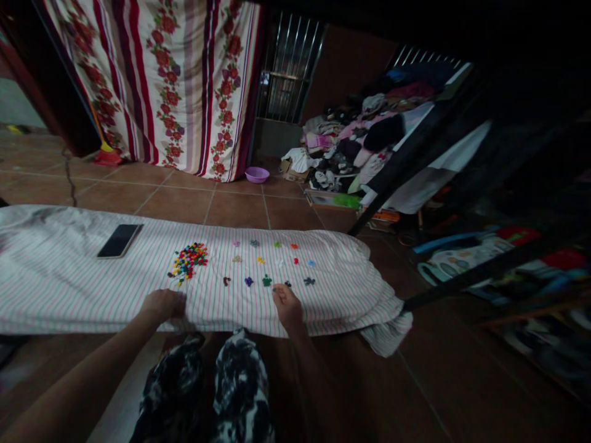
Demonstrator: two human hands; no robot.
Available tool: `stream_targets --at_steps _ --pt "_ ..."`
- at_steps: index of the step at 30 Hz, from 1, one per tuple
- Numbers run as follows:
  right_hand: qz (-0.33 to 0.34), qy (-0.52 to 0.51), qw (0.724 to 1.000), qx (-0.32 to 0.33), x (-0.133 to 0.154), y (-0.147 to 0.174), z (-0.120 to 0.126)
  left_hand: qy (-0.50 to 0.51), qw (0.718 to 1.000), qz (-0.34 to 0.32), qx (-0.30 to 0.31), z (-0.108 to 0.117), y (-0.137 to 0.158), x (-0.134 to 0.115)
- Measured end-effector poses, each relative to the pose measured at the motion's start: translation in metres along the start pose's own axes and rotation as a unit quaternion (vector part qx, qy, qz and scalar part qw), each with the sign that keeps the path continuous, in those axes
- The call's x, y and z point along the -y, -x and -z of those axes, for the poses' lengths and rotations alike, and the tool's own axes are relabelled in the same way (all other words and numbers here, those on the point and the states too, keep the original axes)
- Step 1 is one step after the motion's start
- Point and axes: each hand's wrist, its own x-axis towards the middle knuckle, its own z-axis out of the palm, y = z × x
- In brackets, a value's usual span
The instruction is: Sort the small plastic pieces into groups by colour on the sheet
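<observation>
My right hand (286, 300) is closed in a pinch just above the striped cloth (115, 292), with a tiny dark bead at the fingertips. Right beside those fingertips lies a small dark green heap of beads (266, 281). Partly behind the hand is a nearly black heap (287, 283). My left hand (161, 304) rests on the cloth's near side, below a mixed pile of colourful beads (188, 261); its fingers are in shadow. Small single-colour heaps stand in rows, among them purple beads (249, 281), brown beads (226, 280), yellow beads (260, 260) and grey beads (309, 281).
A phone (120, 240) lies on the cloth at the left. Beyond are a tiled floor, a purple basin (257, 175), a floral curtain (170, 86) and a heap of clothes (355, 135). A dark slanting bar (443, 294) stands at the right.
</observation>
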Motion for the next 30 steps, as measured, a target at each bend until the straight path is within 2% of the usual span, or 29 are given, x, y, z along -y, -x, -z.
stream_targets --at_steps 5,14,23,30 --pt "-0.016 0.014 1.0 0.01 -0.002 -0.001 -0.002 0.008 1.0 0.006 0.003 0.0 -0.003 0.0" --pt "0.019 -0.004 1.0 -0.021 -0.005 -0.031 -0.025 0.001 1.0 0.02 0.009 -0.001 -0.004 0.003" --pt "0.134 0.103 0.985 -0.02 -0.01 -0.042 -0.035 0.0 1.0 0.022 0.014 -0.003 -0.008 0.004" --pt "0.146 0.116 0.982 -0.027 -0.015 -0.04 -0.038 0.011 1.0 0.019 0.011 -0.009 -0.013 0.005"
